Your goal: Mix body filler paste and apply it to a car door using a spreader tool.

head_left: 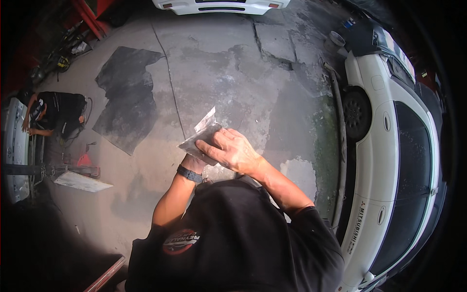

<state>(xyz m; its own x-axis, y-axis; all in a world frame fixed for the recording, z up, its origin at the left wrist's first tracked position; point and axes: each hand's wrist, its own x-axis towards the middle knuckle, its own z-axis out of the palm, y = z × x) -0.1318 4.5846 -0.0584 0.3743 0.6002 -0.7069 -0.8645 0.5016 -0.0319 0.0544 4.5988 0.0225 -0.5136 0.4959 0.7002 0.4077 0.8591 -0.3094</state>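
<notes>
In front of my chest, my right hand [232, 151] is closed on a thin, flat grey plate [198, 141], its thumb side lying along the face. The plate is tilted and looks like a filler spreader, but its exact kind is unclear. Behind its upper edge sticks out a lighter, whitish flat piece [206, 119]. My left hand [195, 164], with a dark watch [189, 173] on its wrist, is just below and behind the plate. Its fingers are hidden by the plate, so whether they hold the pale piece does not show.
A white car [372, 160] is parked along the right, with a bucket [334, 42] near its far end. At left, a co-worker [63, 114] bends over a pale panel [17, 131]. A dark mat [129, 92], a cable [170, 82] and a white board [82, 181] lie on the concrete.
</notes>
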